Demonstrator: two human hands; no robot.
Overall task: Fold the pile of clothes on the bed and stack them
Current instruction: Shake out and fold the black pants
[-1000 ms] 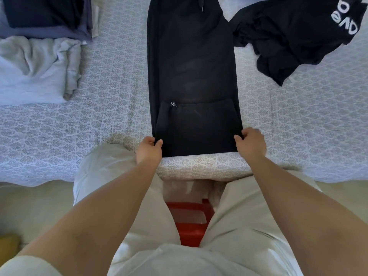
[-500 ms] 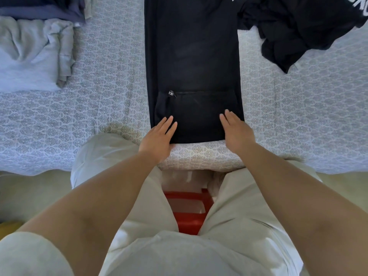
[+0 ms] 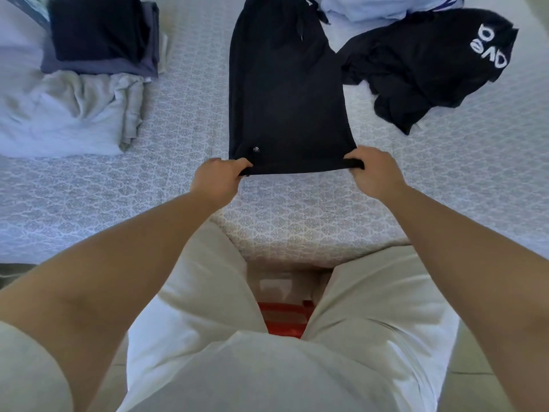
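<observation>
So, both fists clamped on the near hem: left hand (image 3: 218, 181) and right hand (image 3: 372, 173), one corner each. Black garment (image 3: 286, 93) stretched straight away across the bed (image 3: 445, 173), long axis front-to-back. Probably folding forward next, toward the far waistband.

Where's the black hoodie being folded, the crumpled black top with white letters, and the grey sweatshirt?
black hoodie (image 3: 286, 93), head view, middle of body.
crumpled black top (image 3: 421, 69), head view, dark middle.
grey sweatshirt (image 3: 59, 120), head view, body.
</observation>
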